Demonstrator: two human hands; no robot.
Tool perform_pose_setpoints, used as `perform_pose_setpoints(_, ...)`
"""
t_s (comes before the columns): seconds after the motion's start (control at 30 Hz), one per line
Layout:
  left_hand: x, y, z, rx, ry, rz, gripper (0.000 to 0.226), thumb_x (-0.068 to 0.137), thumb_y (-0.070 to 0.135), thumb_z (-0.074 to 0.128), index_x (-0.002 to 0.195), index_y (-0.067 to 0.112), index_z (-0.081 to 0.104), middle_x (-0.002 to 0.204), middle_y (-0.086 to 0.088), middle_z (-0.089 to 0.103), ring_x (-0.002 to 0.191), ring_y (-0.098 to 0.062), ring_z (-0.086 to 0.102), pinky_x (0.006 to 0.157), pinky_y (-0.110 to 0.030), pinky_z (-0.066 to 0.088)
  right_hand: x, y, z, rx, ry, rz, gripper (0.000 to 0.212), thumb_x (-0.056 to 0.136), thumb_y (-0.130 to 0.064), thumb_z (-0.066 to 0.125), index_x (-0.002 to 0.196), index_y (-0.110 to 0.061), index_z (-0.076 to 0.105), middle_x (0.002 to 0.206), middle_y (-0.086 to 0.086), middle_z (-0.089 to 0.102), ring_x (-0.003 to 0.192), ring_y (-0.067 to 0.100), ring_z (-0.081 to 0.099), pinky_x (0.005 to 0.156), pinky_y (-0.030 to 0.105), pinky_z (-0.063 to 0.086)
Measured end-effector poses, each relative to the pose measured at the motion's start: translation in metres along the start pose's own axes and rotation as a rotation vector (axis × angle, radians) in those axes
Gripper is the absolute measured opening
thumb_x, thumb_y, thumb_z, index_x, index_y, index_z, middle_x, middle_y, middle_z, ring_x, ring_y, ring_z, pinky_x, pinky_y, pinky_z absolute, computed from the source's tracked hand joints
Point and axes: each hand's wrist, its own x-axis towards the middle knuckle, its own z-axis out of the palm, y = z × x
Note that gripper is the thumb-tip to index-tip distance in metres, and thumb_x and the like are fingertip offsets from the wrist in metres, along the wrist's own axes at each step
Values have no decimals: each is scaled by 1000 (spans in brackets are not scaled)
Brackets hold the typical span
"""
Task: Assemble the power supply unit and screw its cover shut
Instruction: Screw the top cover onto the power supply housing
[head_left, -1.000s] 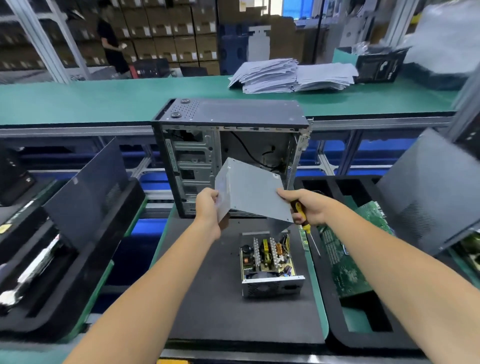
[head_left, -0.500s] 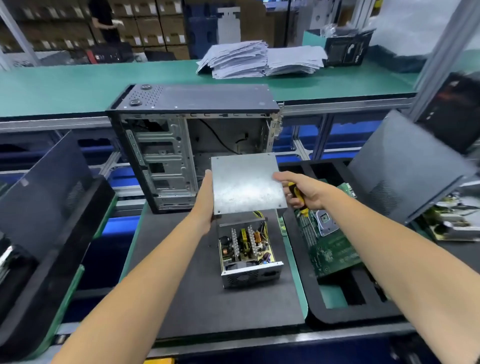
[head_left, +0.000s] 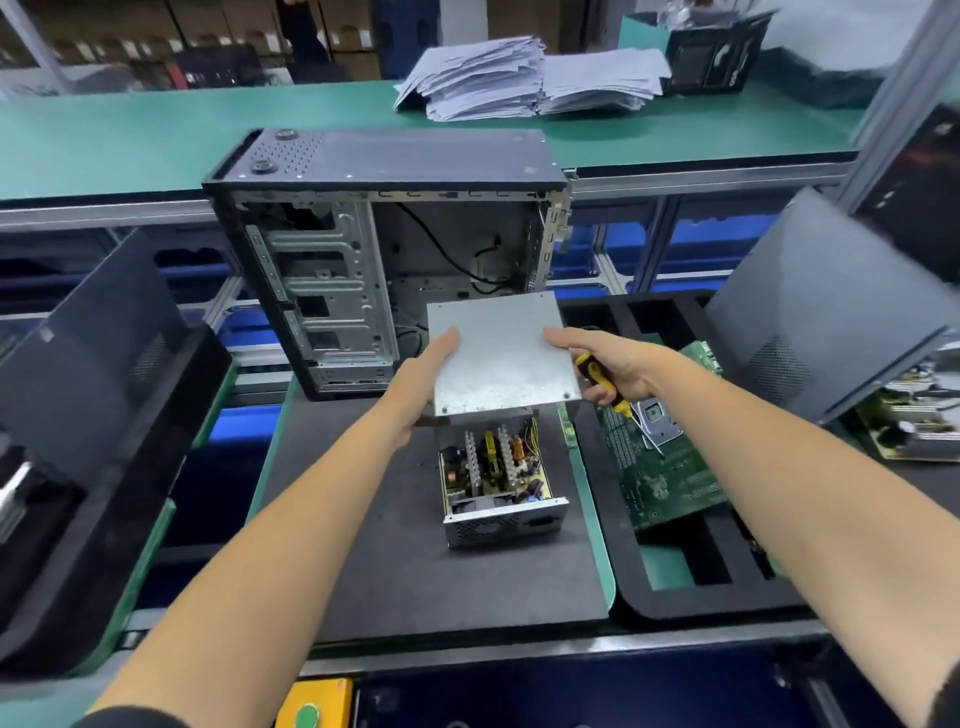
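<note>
Left hand (head_left: 422, 382) grips the left edge of the cover (head_left: 501, 356); right hand (head_left: 605, 366) steadies the right edge with its fingertips while curled round a yellow-handled screwdriver (head_left: 602, 382). Cover is held tilted above the far end of the open power supply unit (head_left: 496, 480), which sits on the dark mat (head_left: 363, 545). Risks: shared right-hand grip may let the cover slip; a skewed descent could pinch the yellow wires or miss the screw holes.
</note>
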Motion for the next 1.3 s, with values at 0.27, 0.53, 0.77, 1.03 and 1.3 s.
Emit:
perform_pose_setpoints(0.27,-2,-47,-3,49,35,-140,104,52,91,52,131,23,56,126,-5,62,114,-29,58,108,-50,37,11,29,14,-70,-81,108,60,52,-69,75,61,-20,41,50,-6,40,39,11,29,37,19,19)
perform_pose_setpoints(0.53,-14,-62,-12,75,51,-164,89,56,90,51,101,13,61,84,-11,53,70,-23,43,67,-36,35,23,44,23,-74,-174,105,58,52,-66,75,67,-22,39,57,-3,35,40,11,24,37,20,15)
perform_pose_setpoints(0.77,-18,-83,-3,28,12,-220,75,62,82,56,99,17,52,89,-9,54,76,-26,51,70,-39,45,24,65,16,-135,-202,159,60,50,-67,73,71,-19,45,59,-4,44,38,9,29,36,17,19)
perform_pose_setpoints(1.03,-20,-109,-3,51,-5,-273,86,65,79,55,100,1,64,90,-17,62,78,-25,60,61,-31,55,33,90,24,-134,-237,237,52,56,-68,68,62,-19,50,62,-3,48,37,9,30,40,18,15)
perform_pose_setpoints(1.3,-15,-119,-2,52,-32,-295,75,79,71,53,110,4,67,91,-15,65,78,-23,62,57,-28,54,41,101,24,-152,-275,281,54,63,-68,63,79,-16,59,64,-5,59,37,8,32,40,18,14)
